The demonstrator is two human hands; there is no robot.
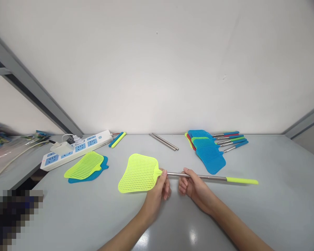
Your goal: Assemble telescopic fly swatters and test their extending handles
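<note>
A yellow-green fly swatter [140,173] lies level across the front of me, its perforated head to the left and its yellow-green grip to the right. My left hand [158,190] is closed on the neck, where the head meets the metal rod. Farther along, my right hand [195,184] pinches the steel rod near its middle, fingers curled under. To the left, a loose yellow-green swatter head [85,165] overlaps a blue swatter head [94,174]. Two bare metal rods [164,142] lie near the wall, and a blue and a yellow-green handle grip [118,140] sit side by side.
A stack of swatters with rods and grips [210,158] in blue, green and red lies at the back right. At the left, a white power strip [78,150] holds plugged-in adapters with cables. Plastic-bagged items [5,143] are at the far left. A white wall [157,69] stands behind the table.
</note>
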